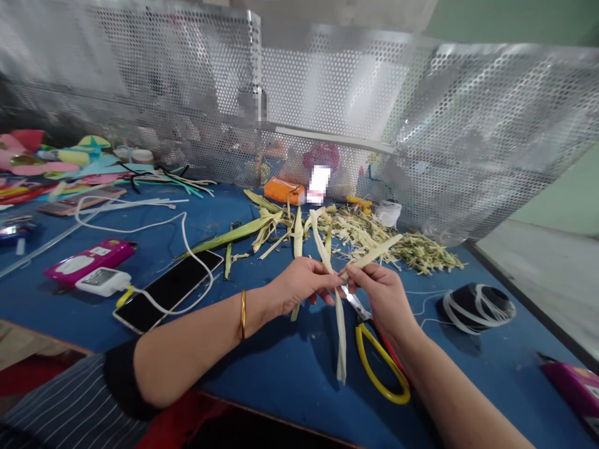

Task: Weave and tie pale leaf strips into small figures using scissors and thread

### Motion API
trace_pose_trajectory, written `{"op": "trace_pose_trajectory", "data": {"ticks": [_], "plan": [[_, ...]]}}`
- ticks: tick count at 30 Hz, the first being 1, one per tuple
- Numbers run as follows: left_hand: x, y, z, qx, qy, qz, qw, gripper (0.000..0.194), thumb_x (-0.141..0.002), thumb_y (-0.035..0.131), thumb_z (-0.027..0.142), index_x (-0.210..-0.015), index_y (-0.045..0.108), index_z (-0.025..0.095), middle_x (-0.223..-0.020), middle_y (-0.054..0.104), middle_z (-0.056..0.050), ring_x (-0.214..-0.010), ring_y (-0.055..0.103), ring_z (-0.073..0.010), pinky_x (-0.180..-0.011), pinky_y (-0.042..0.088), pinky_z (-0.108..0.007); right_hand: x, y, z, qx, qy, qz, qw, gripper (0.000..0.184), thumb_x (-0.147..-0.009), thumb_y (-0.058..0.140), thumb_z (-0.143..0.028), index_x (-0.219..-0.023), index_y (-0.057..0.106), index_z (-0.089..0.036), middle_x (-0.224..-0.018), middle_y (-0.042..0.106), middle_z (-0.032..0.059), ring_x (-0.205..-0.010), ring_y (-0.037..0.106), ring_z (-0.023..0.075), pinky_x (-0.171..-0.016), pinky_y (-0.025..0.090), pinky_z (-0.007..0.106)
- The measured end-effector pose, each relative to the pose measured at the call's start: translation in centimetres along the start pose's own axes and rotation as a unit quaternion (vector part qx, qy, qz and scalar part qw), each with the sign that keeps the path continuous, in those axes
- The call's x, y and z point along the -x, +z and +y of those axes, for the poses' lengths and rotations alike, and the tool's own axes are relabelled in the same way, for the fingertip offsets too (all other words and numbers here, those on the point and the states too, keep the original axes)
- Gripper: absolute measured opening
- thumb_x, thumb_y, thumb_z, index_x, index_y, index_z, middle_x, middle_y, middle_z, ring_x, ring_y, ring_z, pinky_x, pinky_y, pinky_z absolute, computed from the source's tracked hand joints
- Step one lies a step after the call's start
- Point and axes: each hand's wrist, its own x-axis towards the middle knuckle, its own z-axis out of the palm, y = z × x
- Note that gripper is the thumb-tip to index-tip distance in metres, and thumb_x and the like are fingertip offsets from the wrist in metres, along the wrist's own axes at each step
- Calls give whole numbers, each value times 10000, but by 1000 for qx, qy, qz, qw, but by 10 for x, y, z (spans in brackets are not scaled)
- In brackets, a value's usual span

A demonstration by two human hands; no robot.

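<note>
My left hand [306, 284] and my right hand [381, 296] meet above the blue table, both closed on strips of dried husk. One long pale husk strip [340, 337] runs down between them, its lower end hanging near the tabletop. Another husk strip [381, 249] slants up and right from my right fingertips. The two strips cross at the fingers, which partly hide the crossing. Below my right hand lie scissors [381, 368] with yellow and red handles, the blades partly covered. Behind the hands is a heap of shredded husk [360, 231], with longer green leaves [234, 234] to its left.
A black phone [171, 290], a white cable and a magenta box [91, 260] lie left. On the right sits a black spool [477, 305] wound with white string. An orange packet [284, 190] stands by the perforated metal screen [327, 93]. Coloured craft pieces [70, 156] lie far left.
</note>
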Motion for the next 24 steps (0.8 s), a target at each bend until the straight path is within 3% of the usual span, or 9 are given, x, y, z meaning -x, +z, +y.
{"op": "trace_pose_trajectory", "data": {"ticks": [4, 6, 11, 15, 19, 24], "plan": [[0, 0, 1, -25, 7, -32, 999, 222, -724, 697, 345, -706, 734, 128, -733, 712, -76, -500, 576, -95, -426, 324, -219, 1, 2, 3, -3, 0, 49, 999, 285, -675, 743, -412, -544, 641, -181, -471, 554, -14, -511, 515, 140, -574, 422, 290], [-1, 0, 0, -14, -1, -14, 1000, 206, -719, 695, 330, -702, 735, 129, -731, 713, -80, -497, 571, -96, -425, 314, -222, -1, 1, 3, 9, 3, 38, 999, 309, -683, 734, -454, -577, 652, -175, -511, 581, -3, -531, 534, 145, -577, 439, 289], [-6, -3, -1, 70, 19, 85, 994, 190, -721, 703, 315, -699, 715, 127, -724, 702, -78, -500, 561, -89, -433, 298, -222, -1, -2, -1, 57, 27, -41, 997, 453, -745, 631, -622, -775, 676, -172, -689, 676, 35, -613, 620, 167, -610, 499, 290], [-8, -6, 0, 110, 28, 100, 988, 236, -754, 675, 349, -755, 730, 121, -719, 691, -72, -520, 562, -90, -434, 286, -216, 4, 2, 1, 116, 55, -137, 982, 457, -794, 580, -622, -694, 624, -178, -614, 653, 27, -523, 613, 159, -524, 473, 264], [-9, -3, -2, 79, 53, 129, 987, 139, -692, 715, 254, -736, 727, 123, -629, 658, -41, -506, 537, -88, -448, 300, -215, 12, 5, 1, 223, -46, -116, 967, 386, -902, 484, -492, -661, 566, -202, -495, 555, -24, -446, 527, 124, -490, 403, 229], [-11, 1, -5, 61, 65, 161, 983, 84, -692, 697, 203, -710, 736, 130, -679, 690, -62, -538, 555, -103, -473, 329, -221, 17, 4, -1, 413, -172, -94, 890, 352, -942, 413, -358, -646, 531, -208, -553, 591, -1, -505, 535, 122, -520, 334, 222]]}}
